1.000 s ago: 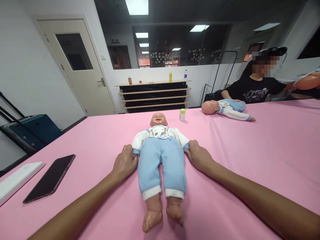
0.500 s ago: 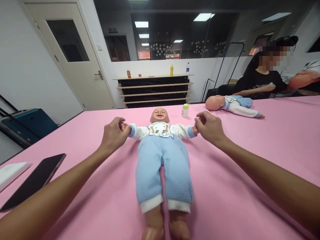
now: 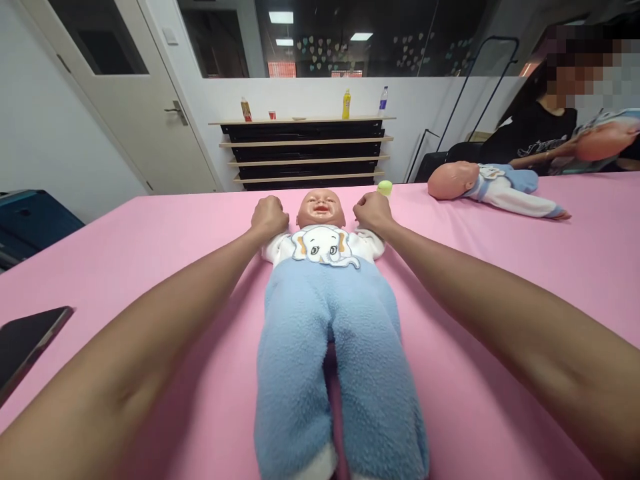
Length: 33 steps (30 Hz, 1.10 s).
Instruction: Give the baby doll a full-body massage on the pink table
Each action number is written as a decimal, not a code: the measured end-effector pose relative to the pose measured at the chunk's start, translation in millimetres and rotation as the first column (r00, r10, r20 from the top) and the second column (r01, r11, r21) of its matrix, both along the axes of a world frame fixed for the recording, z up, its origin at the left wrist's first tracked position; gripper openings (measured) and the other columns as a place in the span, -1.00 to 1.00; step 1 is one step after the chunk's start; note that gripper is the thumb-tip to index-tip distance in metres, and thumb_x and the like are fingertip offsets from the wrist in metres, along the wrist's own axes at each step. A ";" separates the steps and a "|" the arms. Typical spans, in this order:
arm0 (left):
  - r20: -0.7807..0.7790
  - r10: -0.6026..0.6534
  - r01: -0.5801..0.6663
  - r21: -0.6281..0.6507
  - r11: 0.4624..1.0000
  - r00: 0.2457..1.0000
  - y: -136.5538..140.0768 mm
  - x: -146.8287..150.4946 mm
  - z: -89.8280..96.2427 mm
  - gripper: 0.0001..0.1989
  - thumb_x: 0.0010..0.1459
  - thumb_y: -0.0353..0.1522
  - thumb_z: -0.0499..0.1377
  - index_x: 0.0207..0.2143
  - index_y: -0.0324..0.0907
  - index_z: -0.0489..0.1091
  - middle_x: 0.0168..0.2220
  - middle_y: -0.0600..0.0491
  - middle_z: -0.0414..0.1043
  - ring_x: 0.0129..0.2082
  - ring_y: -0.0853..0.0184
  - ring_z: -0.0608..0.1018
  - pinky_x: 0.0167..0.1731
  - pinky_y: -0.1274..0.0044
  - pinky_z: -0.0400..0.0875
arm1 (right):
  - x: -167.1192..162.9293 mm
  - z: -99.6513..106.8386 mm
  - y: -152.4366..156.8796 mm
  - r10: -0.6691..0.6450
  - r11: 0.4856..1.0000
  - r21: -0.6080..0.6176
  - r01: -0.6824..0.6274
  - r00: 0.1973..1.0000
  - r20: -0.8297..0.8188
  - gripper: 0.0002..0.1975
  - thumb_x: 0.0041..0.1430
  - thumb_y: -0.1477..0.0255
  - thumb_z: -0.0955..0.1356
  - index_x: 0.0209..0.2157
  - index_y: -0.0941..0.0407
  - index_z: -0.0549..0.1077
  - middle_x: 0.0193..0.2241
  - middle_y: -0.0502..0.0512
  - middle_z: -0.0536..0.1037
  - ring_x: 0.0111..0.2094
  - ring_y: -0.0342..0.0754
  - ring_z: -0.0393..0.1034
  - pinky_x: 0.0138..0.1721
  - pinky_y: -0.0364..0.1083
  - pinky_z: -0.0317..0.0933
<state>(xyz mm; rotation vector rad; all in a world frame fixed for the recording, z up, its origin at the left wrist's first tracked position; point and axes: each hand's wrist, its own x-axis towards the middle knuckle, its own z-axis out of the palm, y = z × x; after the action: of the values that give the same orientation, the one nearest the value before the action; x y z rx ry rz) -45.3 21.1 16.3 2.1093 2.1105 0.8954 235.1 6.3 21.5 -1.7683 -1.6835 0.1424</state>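
Observation:
A baby doll lies on its back on the pink table, feet toward me. It wears blue trousers and a white top with an elephant on the chest. My left hand is closed beside the doll's head, around the end of its raised arm on that side. On the other side of the head, my right hand is closed on the doll's other arm. Both of the doll's hands are hidden by my fingers. A small bottle with a green cap stands just behind my right hand, mostly covered.
Another doll lies at the back right of the table. A person in black sits behind it, near a further doll. A dark phone lies at the left. Beyond the table stands a shelf with bottles.
Both my hands have moved inward and up beside the doll's head, bending its arms from spread sideways to raised. The view has come closer to the doll.

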 end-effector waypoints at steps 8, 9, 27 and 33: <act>0.007 0.088 -0.087 -0.117 0.989 0.996 6.1 12.0 -19.6 -0.71 -0.07 -0.38 0.19 -0.22 -0.25 0.41 -0.13 -0.28 0.43 -0.17 0.03 0.47 -0.25 0.29 0.33 | -8.4 -19.3 8.0 -0.004 0.993 -0.112 0.023 0.985 0.172 -0.76 -0.01 0.55 0.34 -0.23 0.26 0.47 -0.23 0.40 0.52 -0.18 0.15 0.40 -0.22 -0.02 0.23; 0.009 0.105 -0.104 -0.111 0.988 0.994 2.1 13.4 -17.9 -0.70 -0.07 -0.35 0.19 -0.22 -0.25 0.42 -0.14 -0.30 0.44 -0.17 0.00 0.48 -0.27 0.28 0.34 | -10.3 -17.2 3.6 -0.015 0.992 -0.118 0.037 0.983 0.184 -0.75 -0.01 0.55 0.34 -0.22 0.26 0.47 -0.22 0.40 0.52 -0.18 0.15 0.40 -0.22 -0.02 0.23; 0.179 0.117 -0.128 0.050 0.991 0.977 -218.1 -71.1 18.5 -0.52 0.10 -0.13 0.06 0.04 -0.12 0.29 -0.35 0.02 0.51 -0.28 0.17 0.54 -0.23 0.41 0.39 | 73.0 -1.7 -191.4 -0.122 0.970 0.218 0.106 0.991 0.060 -0.64 0.22 0.38 0.15 -0.01 0.18 0.34 -0.11 0.28 0.45 -0.09 0.12 0.35 -0.06 0.02 0.22; 0.146 0.072 -0.060 -0.082 0.995 0.987 -262.9 -63.3 -7.5 -0.52 0.16 -0.19 -0.01 0.10 -0.16 0.26 -0.13 -0.12 0.48 -0.12 0.10 0.52 -0.15 0.34 0.39 | 67.3 -30.8 -222.9 -0.144 0.985 0.108 0.134 0.985 0.096 -0.65 0.30 0.37 0.08 -0.03 0.10 0.37 -0.13 0.25 0.46 -0.10 0.11 0.38 -0.11 0.01 0.22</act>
<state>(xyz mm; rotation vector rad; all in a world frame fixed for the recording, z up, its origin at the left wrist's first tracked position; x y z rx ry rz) -108.7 -241.8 8.8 1.8833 2.1144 0.9295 302.4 -216.6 -9.3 -1.8365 -1.6021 -0.0969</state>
